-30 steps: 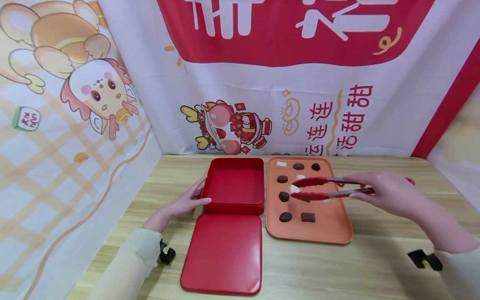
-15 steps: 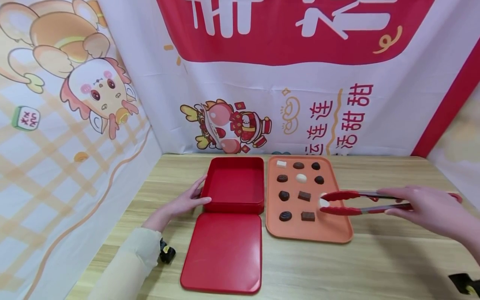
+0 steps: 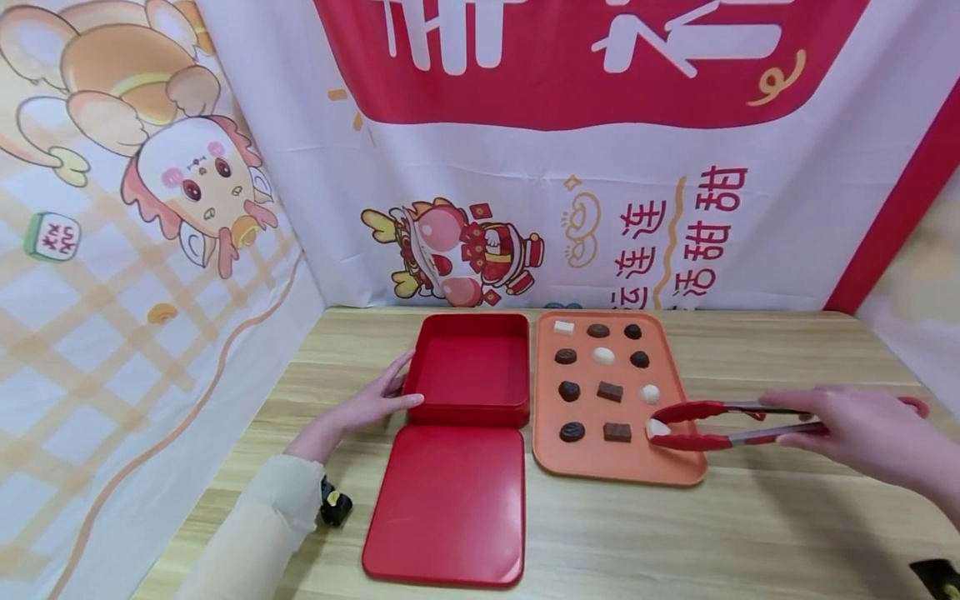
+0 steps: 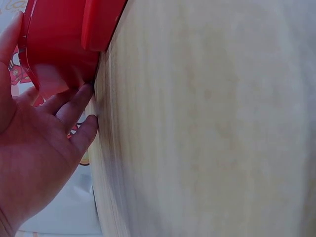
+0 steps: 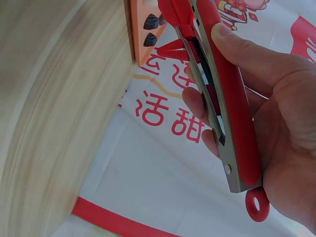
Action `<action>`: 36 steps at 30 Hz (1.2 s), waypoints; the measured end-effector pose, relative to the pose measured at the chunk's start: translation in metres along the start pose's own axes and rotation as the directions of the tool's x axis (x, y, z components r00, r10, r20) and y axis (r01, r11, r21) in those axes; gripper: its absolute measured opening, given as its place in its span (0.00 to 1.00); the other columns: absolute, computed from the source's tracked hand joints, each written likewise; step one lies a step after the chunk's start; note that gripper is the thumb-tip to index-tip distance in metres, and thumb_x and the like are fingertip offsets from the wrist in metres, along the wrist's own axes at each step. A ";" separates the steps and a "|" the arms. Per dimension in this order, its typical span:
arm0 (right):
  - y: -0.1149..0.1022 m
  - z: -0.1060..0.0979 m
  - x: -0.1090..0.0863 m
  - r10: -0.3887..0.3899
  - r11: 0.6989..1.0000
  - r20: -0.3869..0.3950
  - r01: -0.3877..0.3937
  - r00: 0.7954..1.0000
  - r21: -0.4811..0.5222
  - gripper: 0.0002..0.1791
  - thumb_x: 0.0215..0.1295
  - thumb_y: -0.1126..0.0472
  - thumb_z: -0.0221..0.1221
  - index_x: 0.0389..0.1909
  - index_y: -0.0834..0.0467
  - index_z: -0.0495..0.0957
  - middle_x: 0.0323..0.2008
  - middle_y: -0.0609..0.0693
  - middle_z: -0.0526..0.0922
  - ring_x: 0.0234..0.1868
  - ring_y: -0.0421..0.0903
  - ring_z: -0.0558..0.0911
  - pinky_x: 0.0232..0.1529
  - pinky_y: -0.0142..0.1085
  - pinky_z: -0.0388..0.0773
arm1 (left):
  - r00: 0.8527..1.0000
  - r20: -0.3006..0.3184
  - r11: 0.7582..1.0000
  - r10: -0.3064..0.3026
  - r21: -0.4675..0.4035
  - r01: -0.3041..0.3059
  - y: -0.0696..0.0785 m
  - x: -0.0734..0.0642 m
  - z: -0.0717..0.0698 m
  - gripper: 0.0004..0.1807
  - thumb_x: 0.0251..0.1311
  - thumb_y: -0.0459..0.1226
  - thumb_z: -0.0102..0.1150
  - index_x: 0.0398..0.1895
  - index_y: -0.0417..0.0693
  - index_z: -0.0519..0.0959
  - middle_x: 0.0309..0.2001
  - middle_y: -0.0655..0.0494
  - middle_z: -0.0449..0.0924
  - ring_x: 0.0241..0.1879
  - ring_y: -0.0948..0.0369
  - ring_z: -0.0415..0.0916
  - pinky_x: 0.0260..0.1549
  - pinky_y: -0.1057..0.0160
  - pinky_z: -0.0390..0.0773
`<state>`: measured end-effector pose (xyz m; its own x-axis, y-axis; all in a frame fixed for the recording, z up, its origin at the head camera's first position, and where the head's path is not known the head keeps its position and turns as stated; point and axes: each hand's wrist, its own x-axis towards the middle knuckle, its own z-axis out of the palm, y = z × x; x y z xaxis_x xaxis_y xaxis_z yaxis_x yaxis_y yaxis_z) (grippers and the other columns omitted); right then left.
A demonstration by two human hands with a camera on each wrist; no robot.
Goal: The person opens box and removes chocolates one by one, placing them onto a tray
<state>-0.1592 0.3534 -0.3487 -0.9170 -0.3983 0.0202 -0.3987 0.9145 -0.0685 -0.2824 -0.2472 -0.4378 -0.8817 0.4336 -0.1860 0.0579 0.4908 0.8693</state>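
My right hand (image 3: 855, 425) grips red-and-steel tongs (image 3: 720, 437) by their handles. A white chocolate (image 3: 657, 427) sits between the tong tips, over the front right part of the orange tray (image 3: 600, 467); whether it touches the tray I cannot tell. In the right wrist view, thumb and fingers wrap the tongs' red handle (image 5: 232, 103). My left hand (image 3: 371, 408) rests at the near left corner of the red box (image 3: 472, 367), thumb by its front edge. Loosely extended fingers touch the box's side (image 4: 59, 54) in the left wrist view.
Several dark and white chocolates stand in rows on the tray, among them a brown block (image 3: 617, 432) and a white ball (image 3: 649, 393). The red lid (image 3: 446, 508) lies flat in front of the box. A printed cloth (image 3: 600, 150) hangs behind the table (image 3: 622, 542).
My right hand has moved the tongs and the white chocolate rightward, then toward the front right of the tray. The left hand has stayed at the box.
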 end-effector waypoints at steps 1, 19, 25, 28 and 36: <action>0.000 0.000 0.000 0.002 1.000 0.007 -0.002 1.000 0.001 0.24 0.47 0.50 0.74 0.47 0.52 0.83 0.24 0.34 0.78 0.22 0.34 0.71 0.19 0.33 0.68 | 1.000 0.001 1.000 0.002 0.006 -0.002 0.000 0.000 0.000 0.49 0.65 0.48 0.60 0.78 0.68 0.37 0.75 0.40 0.47 0.72 0.43 0.47 0.65 0.39 0.54; 0.000 0.006 -0.005 0.021 1.000 0.045 -0.022 0.999 0.016 0.26 0.48 0.49 0.73 0.49 0.53 0.83 0.23 0.34 0.77 0.22 0.34 0.69 0.19 0.32 0.65 | 1.000 0.002 1.000 0.007 0.005 -0.007 0.003 -0.003 0.000 0.48 0.65 0.48 0.59 0.78 0.67 0.37 0.75 0.41 0.48 0.72 0.43 0.47 0.65 0.39 0.53; -0.001 0.002 -0.010 0.049 0.999 0.024 -0.049 0.999 0.021 0.27 0.47 0.49 0.74 0.50 0.54 0.83 0.22 0.33 0.77 0.23 0.34 0.70 0.21 0.33 0.67 | 1.000 -0.001 1.000 -0.010 0.012 0.010 0.002 -0.002 0.001 0.49 0.64 0.50 0.60 0.78 0.70 0.38 0.74 0.43 0.49 0.72 0.45 0.49 0.65 0.39 0.54; 0.001 -0.002 -0.013 0.062 0.998 -0.010 -0.062 0.998 0.012 0.27 0.46 0.49 0.74 0.49 0.54 0.83 0.22 0.34 0.78 0.22 0.35 0.70 0.21 0.34 0.67 | 1.000 -0.005 1.000 -0.008 0.015 0.008 0.002 -0.002 0.001 0.49 0.64 0.49 0.60 0.78 0.69 0.38 0.74 0.42 0.49 0.72 0.44 0.49 0.65 0.39 0.54; 0.007 0.001 -0.015 0.094 0.995 -0.168 -0.085 0.981 0.058 0.30 0.47 0.50 0.74 0.52 0.58 0.82 0.28 0.46 0.82 0.23 0.39 0.70 0.20 0.33 0.64 | 1.000 -0.003 1.000 0.000 0.020 0.000 0.002 -0.002 0.001 0.48 0.65 0.49 0.58 0.78 0.67 0.37 0.75 0.41 0.47 0.72 0.43 0.47 0.65 0.38 0.53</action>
<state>-0.1484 0.3655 -0.3505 -0.9388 -0.2933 0.1805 -0.3180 0.9394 -0.1279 -0.2801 -0.2465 -0.4364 -0.8831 0.4313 -0.1848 0.0669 0.5056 0.8602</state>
